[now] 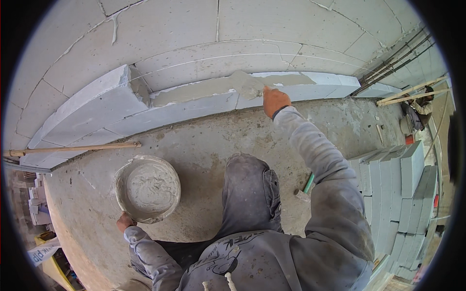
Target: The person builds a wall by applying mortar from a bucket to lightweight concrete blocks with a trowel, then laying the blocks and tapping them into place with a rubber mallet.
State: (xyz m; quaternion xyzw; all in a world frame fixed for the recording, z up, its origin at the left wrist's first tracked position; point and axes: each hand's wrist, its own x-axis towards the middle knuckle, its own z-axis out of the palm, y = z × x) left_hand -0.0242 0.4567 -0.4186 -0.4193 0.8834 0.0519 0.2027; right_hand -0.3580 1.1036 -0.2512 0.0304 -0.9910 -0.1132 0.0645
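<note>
My right hand (pixel 275 102) is closed round the handle of a trowel (pixel 251 89), its blade smeared with grey mortar. The trowel rests over the top of a low course of pale blocks (pixel 194 107), where a bed of wet mortar (pixel 201 89) is spread. To the left, a higher block (pixel 92 104) ends beside this bed. My left hand (pixel 125 222) grips the near-left rim of a round bucket (pixel 176 196) on the floor. Thick mortar (pixel 151 188) lies inside it. The trowel's handle is mostly hidden by my fist.
A wooden batten (pixel 82 147) juts in from the left. Right of my knee lies a hammer with a green handle (pixel 309 182). Stacked blocks (pixel 388 189) stand at the right. Steel bars (pixel 395 65) cross near the wall's far right, with another person (pixel 418 110) beyond.
</note>
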